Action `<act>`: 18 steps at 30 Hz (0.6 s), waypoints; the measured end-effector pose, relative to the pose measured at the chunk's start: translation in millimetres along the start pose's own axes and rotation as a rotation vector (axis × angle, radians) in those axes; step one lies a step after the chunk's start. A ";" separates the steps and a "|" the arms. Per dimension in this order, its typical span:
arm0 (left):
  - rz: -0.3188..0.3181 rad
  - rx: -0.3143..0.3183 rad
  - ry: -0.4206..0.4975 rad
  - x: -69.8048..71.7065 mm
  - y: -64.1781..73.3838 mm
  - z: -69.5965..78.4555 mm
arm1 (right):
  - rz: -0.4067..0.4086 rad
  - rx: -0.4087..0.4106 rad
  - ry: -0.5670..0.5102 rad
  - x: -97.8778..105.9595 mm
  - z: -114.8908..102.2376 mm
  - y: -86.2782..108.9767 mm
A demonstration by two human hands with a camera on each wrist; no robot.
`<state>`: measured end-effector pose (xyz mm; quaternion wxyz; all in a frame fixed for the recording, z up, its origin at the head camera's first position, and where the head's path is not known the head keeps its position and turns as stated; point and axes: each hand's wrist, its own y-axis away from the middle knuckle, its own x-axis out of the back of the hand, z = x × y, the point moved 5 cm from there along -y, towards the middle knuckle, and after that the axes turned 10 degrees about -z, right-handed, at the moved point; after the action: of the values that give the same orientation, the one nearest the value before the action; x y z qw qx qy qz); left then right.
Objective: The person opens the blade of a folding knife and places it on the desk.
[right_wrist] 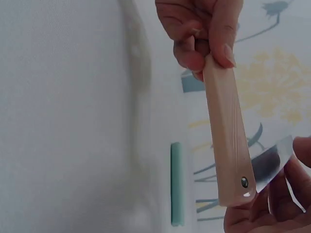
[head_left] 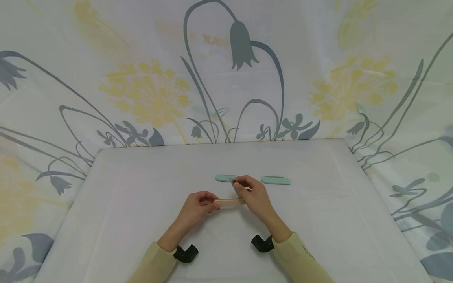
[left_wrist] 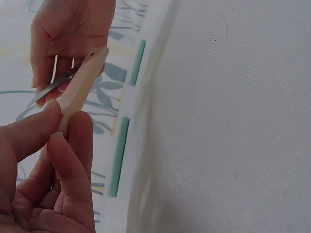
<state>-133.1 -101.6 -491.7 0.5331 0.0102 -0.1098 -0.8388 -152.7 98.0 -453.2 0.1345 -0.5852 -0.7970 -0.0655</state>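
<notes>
Bridging left hand and right hand: pale folding knife, left pinching end of handle, right pinching blade.

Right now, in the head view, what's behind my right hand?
Partly behind your right hand are a mint-green folding knife and the peach knife's handle. Parts to the hand's left show; their right ends are covered in that view.

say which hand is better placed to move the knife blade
Probably the right hand: it pinches the open blade, while the left hand grips the handle at the end away from the pivot.
</notes>
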 end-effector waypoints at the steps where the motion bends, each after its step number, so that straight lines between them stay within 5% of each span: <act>1: 0.001 0.000 -0.004 0.5 0.4 0.6 | -0.014 0.025 0.028 1.2 -2.0 -0.9; 5: 0.002 0.001 -0.025 2.6 1.1 1.3 | -0.075 0.099 0.128 5.3 -7.9 -4.6; 10: 0.007 0.000 -0.053 6.4 2.5 1.1 | -0.152 0.097 0.201 7.4 -8.3 -7.1; 18: -0.002 -0.009 -0.117 8.6 4.9 4.7 | -0.231 0.051 0.174 3.7 -3.8 -6.6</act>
<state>-133.1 -110.5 -485.3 0.5250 -0.0412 -0.1371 -0.8390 -159.6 98.4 -448.2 0.2092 -0.4783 -0.8457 -0.1108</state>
